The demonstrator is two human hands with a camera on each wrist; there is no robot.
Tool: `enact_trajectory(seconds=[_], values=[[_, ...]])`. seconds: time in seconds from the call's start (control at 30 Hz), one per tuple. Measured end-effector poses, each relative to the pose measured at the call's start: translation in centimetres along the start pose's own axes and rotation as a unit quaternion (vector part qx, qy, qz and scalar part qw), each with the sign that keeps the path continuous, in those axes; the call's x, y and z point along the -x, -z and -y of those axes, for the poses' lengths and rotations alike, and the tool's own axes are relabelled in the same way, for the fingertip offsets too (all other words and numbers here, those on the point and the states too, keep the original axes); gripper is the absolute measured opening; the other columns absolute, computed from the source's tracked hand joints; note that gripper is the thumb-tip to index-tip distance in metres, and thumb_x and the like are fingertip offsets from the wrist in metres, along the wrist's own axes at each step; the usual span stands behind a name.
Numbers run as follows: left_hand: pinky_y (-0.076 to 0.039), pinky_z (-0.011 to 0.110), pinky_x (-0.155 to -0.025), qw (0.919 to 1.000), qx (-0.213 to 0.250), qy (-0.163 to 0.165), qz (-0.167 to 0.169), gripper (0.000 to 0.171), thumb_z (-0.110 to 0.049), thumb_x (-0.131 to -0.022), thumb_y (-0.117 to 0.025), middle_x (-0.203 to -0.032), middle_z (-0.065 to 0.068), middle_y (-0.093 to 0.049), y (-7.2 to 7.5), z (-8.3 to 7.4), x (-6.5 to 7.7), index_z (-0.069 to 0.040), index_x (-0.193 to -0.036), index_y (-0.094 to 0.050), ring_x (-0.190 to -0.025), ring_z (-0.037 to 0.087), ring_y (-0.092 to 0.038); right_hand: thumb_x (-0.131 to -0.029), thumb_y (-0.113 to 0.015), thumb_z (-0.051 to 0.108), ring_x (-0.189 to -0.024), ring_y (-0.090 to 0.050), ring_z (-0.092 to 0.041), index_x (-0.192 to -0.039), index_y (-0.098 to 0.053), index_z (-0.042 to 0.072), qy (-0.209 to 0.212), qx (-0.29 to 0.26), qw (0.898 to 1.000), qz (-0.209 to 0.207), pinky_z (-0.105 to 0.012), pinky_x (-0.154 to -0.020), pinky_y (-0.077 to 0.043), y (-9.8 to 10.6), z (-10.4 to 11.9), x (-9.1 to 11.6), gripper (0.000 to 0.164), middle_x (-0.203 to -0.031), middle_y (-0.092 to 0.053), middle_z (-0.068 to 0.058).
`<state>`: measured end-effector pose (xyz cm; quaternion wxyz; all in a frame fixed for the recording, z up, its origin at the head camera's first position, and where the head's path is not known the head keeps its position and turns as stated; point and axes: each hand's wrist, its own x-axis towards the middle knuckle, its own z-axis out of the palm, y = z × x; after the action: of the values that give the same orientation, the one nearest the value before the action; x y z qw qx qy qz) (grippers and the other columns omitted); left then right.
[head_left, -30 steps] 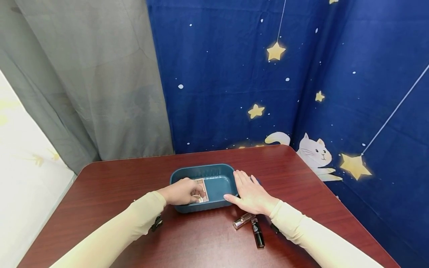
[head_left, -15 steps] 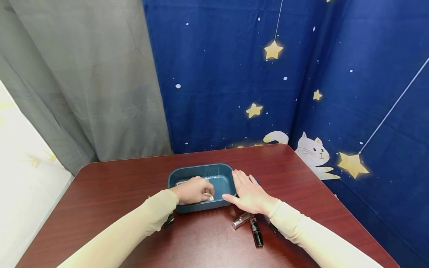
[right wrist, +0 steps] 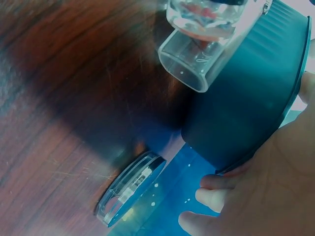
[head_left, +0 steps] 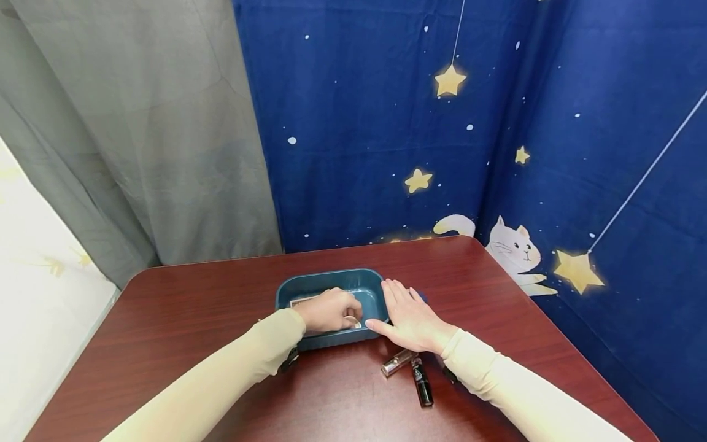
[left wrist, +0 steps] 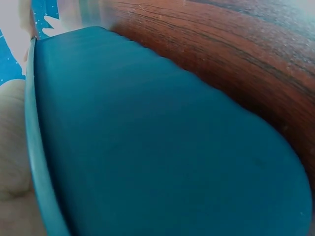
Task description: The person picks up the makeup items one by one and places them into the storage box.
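A teal plastic basket sits on the table. My left hand reaches over its near left rim, with curled fingers pinching a small round white-edged object inside, whose kind I cannot tell. Under that wrist, part of a flat pale-edged rectangular item shows on the basket floor. My right hand lies against the basket's right rim, fingers straight. In the left wrist view the basket wall hides most of the left hand.
Near my right wrist lie a silvery clear lipstick tube and a black tube. Beyond the right hand is a round flat clear-sided case with a blue face. Curtains hang behind the table's back edge.
My left hand has slid right inside the basket, carrying the small round object along and moving away from the flat rectangular item. The right hand stays at the rim.
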<state>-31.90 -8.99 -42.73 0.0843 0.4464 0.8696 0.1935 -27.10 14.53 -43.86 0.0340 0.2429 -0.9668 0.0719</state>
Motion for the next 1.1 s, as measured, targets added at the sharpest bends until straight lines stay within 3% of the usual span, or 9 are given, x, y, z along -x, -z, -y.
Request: enact_trajectory(seconds=[0.3,0.83,1.1], values=[[-0.052,0.024,-0.072,0.9996,0.011,0.021,0.016,0.012,-0.013,-0.094,-0.072,-0.086,-0.013,-0.067,-0.5,0.0,-0.7,-0.022,-0.100,-0.076,-0.076,0.003,-0.060,-0.092,-0.027,0.082,-0.151,-0.020,-0.028,-0.160,-0.018,0.001,-0.006,-0.006,1.000,0.006,-0.053,-0.118,-0.021,-0.1,0.2,0.1,0.107,-0.165,-0.021,-0.013],[-0.052,0.025,-0.072,0.9985,0.001,0.050,0.025,0.007,-0.015,-0.095,-0.071,-0.083,-0.012,-0.066,0.2,-0.1,0.6,-0.018,-0.097,-0.076,-0.074,0.005,-0.059,-0.091,-0.025,0.083,-0.152,-0.018,-0.027,-0.160,-0.015,0.001,-0.008,-0.002,1.000,0.017,-0.050,-0.119,-0.020,0.2,0.2,0.0,0.107,-0.166,-0.019,-0.012],[-0.053,0.025,-0.072,0.9985,0.005,0.054,0.000,0.008,-0.017,-0.096,-0.070,-0.085,-0.012,-0.067,-0.1,0.0,1.2,-0.017,-0.097,-0.078,-0.074,0.004,-0.059,-0.092,-0.027,0.082,-0.151,-0.020,-0.029,-0.159,-0.017,-0.001,-0.004,-0.006,1.000,0.011,-0.050,-0.119,-0.023,0.1,0.1,0.0,0.107,-0.165,-0.020,-0.015]])
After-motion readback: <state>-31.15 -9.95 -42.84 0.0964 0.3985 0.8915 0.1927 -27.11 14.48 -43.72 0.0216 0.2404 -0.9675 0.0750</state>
